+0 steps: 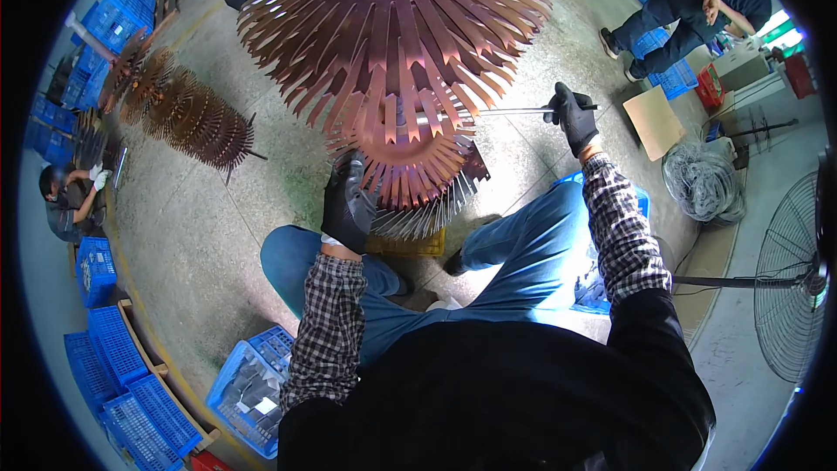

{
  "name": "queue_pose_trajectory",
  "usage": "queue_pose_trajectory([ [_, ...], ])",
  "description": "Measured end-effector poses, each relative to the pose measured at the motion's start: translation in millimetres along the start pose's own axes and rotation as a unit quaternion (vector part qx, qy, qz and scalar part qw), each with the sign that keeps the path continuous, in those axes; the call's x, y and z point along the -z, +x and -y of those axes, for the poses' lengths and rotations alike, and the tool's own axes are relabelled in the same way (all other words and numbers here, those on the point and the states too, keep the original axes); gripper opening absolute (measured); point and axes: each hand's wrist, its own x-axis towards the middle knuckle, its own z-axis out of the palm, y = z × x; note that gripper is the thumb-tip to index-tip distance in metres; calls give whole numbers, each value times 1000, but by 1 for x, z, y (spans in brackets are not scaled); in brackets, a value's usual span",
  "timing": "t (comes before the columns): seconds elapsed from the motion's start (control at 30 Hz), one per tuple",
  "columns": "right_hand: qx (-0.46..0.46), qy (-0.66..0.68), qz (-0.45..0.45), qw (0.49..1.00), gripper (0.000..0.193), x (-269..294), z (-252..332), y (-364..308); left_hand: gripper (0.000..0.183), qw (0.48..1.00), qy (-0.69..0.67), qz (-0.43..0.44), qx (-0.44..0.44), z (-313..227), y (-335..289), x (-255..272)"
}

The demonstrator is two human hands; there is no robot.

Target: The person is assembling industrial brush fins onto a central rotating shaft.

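Observation:
In front of me hangs a large stack of copper-coloured metal pieces with forked fingers (392,44), fanned out in tiers. Below it is a smaller fanned tier (405,176), with thin silvery strips (418,222) under it. My left hand (349,207), in a black glove, is closed at the left edge of this smaller tier; what lies in its fingers is hidden. Out to the right, my black-gloved right hand (573,119) is wrapped round a thin metal rod (514,111). The rod runs level toward the stack, and its far end is lost among the metal fingers.
A yellow crate (418,244) sits beneath the stack. Another fanned metal stack (187,113) stands at the left. Blue crates (248,392) line the left side. A cardboard sheet (654,124), a wrapped bundle (704,181) and a fan (792,277) are at the right. Two other people are nearby.

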Motion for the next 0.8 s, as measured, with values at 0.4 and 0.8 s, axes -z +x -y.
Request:
queue_pose_trajectory([
  [0.4, -16, -52, -4, 999, 51, -11, 24, -7, 33, 996, 16, 8, -90, 43, 20, 18],
  [0.8, 43, -66, -59, 995, 58, -2, -3, -21, 33, 885, 391, 19, -253, 29, 20, 41],
])
